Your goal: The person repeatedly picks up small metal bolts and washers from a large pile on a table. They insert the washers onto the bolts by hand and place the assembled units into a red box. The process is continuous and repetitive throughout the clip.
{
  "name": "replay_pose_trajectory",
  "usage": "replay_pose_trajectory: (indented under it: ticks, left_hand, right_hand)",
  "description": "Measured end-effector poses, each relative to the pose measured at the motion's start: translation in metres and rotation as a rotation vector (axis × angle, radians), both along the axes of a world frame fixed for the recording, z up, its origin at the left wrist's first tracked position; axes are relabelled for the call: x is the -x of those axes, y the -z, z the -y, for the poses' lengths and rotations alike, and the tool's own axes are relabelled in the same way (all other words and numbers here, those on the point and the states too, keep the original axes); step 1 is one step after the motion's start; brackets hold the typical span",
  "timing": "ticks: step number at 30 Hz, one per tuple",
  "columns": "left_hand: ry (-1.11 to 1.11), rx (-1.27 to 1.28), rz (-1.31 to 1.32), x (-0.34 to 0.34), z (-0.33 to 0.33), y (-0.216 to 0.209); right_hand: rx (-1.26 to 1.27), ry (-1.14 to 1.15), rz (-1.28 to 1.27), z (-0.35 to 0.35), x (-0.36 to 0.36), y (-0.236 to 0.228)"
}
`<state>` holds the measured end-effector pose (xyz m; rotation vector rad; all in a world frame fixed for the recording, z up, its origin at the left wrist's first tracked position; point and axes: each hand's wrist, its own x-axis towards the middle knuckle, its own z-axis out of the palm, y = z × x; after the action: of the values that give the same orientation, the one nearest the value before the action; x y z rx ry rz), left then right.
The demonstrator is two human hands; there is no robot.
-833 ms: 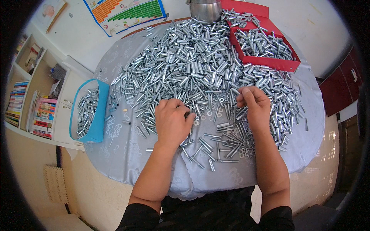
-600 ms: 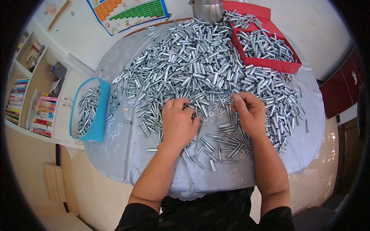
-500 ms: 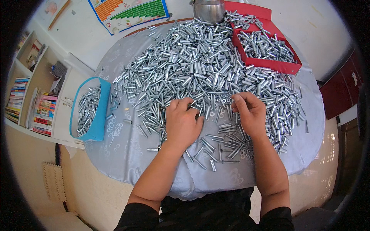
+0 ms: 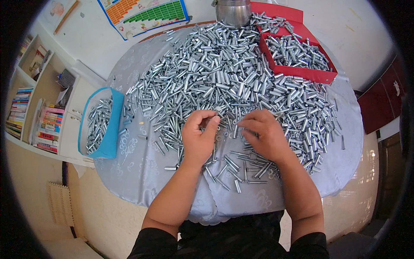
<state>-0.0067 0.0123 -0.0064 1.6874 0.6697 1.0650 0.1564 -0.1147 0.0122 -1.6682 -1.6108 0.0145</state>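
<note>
A broad heap of silver metal sleeves and bolts (image 4: 202, 73) covers much of the table. At its near edge my left hand (image 4: 197, 140) is closed, thumb and forefinger pinched together; whatever they hold is too small to make out. Just to the right, my right hand (image 4: 266, 136) reaches inward over the heap's edge, its fingers bent and the fingertips apart from the thumb. I see nothing held in it. Small washers (image 4: 225, 134) lie between the two hands. Below the right hand, long bolts with sleeves (image 4: 233, 163) are spread loosely on the grey cloth.
A blue fabric bin (image 4: 113, 125) of metal sleeves stands at the table's left. An open red box (image 4: 302, 74), also filled with them, sits at the far right beside a steel pot (image 4: 233, 13). A bookshelf (image 4: 64, 129) stands left of the round table (image 4: 168, 190).
My right hand has moved left, closer to my left hand, and its thumb and fingers have parted. The left hand has turned and drawn its thumb up against its forefinger.
</note>
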Motion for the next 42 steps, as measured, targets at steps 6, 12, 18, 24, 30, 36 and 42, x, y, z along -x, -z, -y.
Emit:
replay_pose_trajectory:
  ticks: [6, 12, 18, 24, 30, 36, 42]
  left_hand:
    - [0.089, 0.282, 0.204, -0.005, 0.002, -0.004]
    - [0.123, 0.421, 0.183, -0.003, 0.005, -0.010]
    - [0.176, 0.510, 0.183, -0.003, 0.006, -0.007]
    - [0.235, 0.552, 0.224, -0.004, 0.008, -0.007]
    - [0.227, 0.553, 0.233, -0.003, 0.006, -0.006]
    - [0.222, 0.536, 0.237, -0.003, 0.006, -0.006]
    - [0.196, 0.542, 0.217, -0.003, 0.007, -0.009]
  right_hand:
    - [0.112, -0.068, 0.099, -0.004, 0.011, 0.004]
    - [0.150, -0.026, 0.136, -0.004, 0.014, 0.005]
    - [0.043, 0.121, -0.182, -0.008, 0.014, 0.003]
    - [0.091, 0.186, -0.530, 0.001, 0.012, -0.008]
    - [0.039, 0.082, -0.302, -0.001, 0.008, -0.002]
    - [0.016, 0.065, -0.271, 0.000, 0.009, -0.003]
    - [0.034, 0.084, -0.395, 0.000, 0.012, -0.002]
